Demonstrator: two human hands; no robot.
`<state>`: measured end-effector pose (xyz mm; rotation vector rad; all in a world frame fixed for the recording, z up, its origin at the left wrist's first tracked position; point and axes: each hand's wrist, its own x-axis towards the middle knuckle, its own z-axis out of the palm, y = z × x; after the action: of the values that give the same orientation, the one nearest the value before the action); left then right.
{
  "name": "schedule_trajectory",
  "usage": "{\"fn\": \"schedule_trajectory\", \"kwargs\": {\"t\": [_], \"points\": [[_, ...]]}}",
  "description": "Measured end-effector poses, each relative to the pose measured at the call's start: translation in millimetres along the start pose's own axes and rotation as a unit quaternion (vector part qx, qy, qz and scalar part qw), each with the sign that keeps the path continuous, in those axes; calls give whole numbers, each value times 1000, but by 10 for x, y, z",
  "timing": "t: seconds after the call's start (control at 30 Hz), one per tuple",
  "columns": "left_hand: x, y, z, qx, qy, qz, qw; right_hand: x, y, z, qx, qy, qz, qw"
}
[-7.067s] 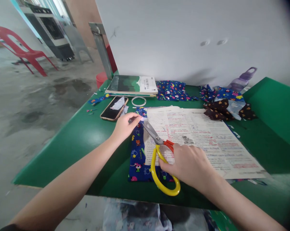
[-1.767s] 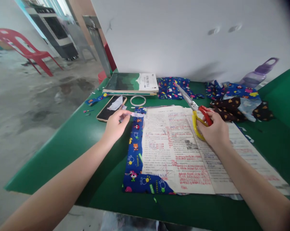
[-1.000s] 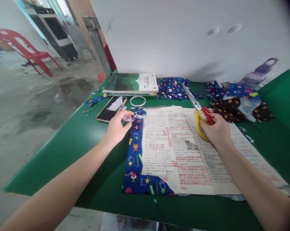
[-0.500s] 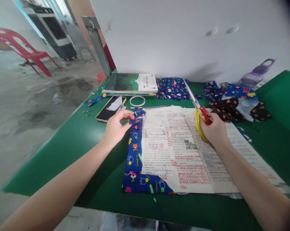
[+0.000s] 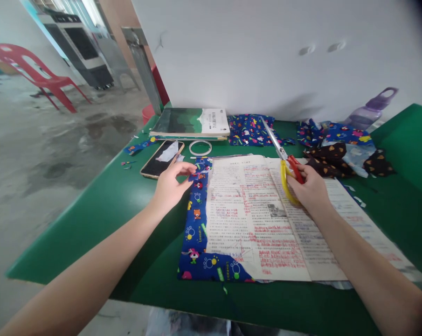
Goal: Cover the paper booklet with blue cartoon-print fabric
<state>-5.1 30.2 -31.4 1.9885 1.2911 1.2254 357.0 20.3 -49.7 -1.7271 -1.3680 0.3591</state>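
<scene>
An open book (image 5: 231, 210) with red handwritten marks lies on the table. Blue cartoon-print fabric (image 5: 194, 233) is folded over its left edge and lower left corner. At the upper left edge, my left hand (image 5: 172, 184) is closed in a pinch on a small flap of this fabric. Above the right page, my right hand (image 5: 310, 186) grips scissors (image 5: 288, 175) with one yellow and one red handle. Their blades point up and away to the left and look closed. Part of the right page is hidden under my right forearm.
Beyond the book are a phone (image 5: 155, 161) with a paper scrap on it, a tape roll (image 5: 200, 148), stacked books (image 5: 183, 122) and a flat blue fabric piece (image 5: 249, 129). Crumpled brown fabric (image 5: 328, 158) and a purple bottle (image 5: 366, 114) are at the right, by the white wall.
The scissors have tilted slightly, their tips shifting a little to the left as my right hand moves slightly left. My left hand keeps its pinch at the fabric edge.
</scene>
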Motion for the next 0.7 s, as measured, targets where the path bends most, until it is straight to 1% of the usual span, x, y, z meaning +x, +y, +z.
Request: {"fn": "schedule_trajectory", "kwargs": {"t": [0.1,0.2,0.33,0.53,0.7], "points": [[-1,-4,1,5,2,2,1000,26,21,-10,88,4,19,996],[-2,-5,2,2,2,2,1000,22,-25,-30,147,5,60,987],[-3,-1,1,8,-4,2,1000,11,-89,-36,168,13,98,981],[-4,-5,5,9,-11,4,1000,8,-97,-13,224,15,107,969],[-1,-13,12,10,-10,4,1000,-22,-157,-35,264,20,128,956]]}}
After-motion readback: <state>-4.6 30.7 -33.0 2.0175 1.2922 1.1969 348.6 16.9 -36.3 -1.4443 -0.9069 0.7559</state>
